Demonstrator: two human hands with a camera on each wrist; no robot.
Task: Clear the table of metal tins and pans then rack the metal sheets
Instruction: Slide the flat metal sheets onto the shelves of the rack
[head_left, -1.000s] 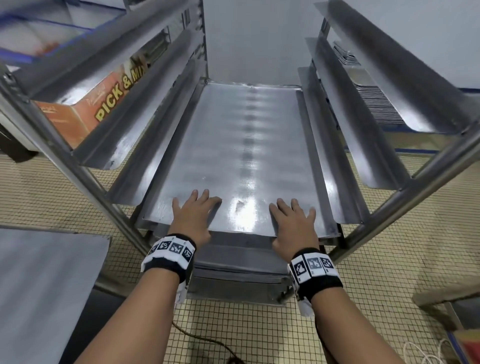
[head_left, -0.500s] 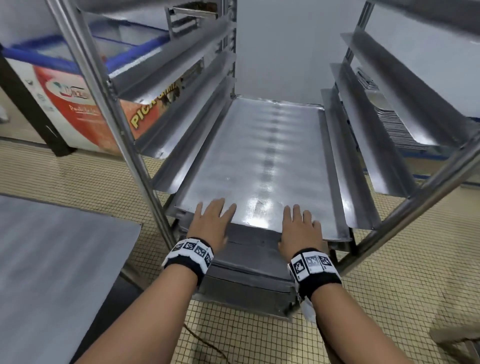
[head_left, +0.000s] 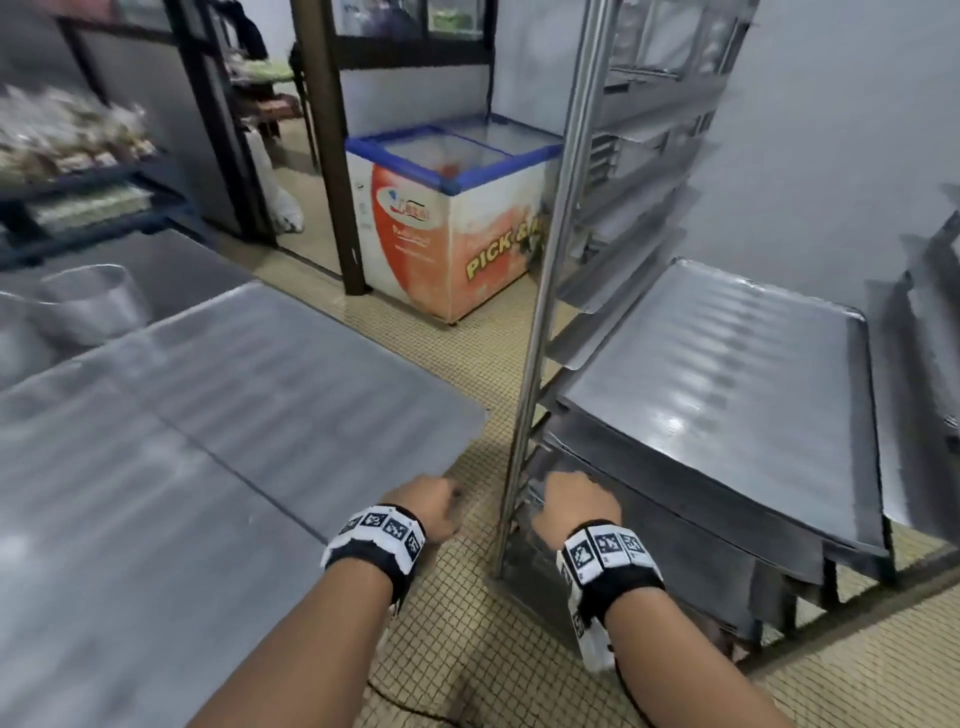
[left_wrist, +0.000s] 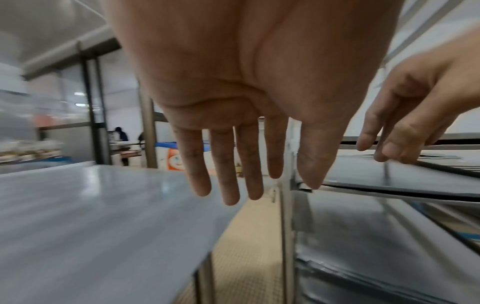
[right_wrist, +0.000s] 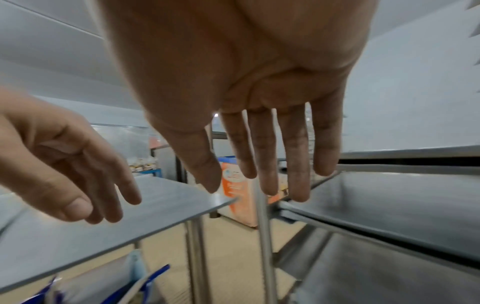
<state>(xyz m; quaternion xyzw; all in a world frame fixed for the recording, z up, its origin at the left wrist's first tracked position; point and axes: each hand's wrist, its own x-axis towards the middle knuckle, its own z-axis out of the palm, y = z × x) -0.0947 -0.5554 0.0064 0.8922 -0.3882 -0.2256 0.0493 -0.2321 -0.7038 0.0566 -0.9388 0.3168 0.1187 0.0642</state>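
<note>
Both of my hands hang free over the tiled floor (head_left: 457, 613), in the gap between table and rack. My left hand (head_left: 431, 506) sits just off the table's (head_left: 156, 467) near corner, fingers straight and slightly spread in the left wrist view, holding nothing. My right hand (head_left: 576, 501) is beside the rack's (head_left: 558, 260) front upright post, fingers likewise extended and relaxed, gripping nothing (the head view foreshortens both so they look bunched, but the wrist views show them loose). A metal sheet (head_left: 727, 395) lies flat on the rack's rails at about 2 o'clock from my right hand, its near edge a little forward of the frame; more sheets (head_left: 675, 525) are stacked on the levels beneath it. On the table, at about 10 o'clock from my left hand, sheets (head_left: 291, 374) lie flat, a seam between them running diagonally. A round metal tin (head_left: 93, 301) stands at the table's far left, blurred. Beyond the rack post, at 12 o'clock, stands an orange and white chest freezer (head_left: 452, 223) with a blue-rimmed glass lid.
</note>
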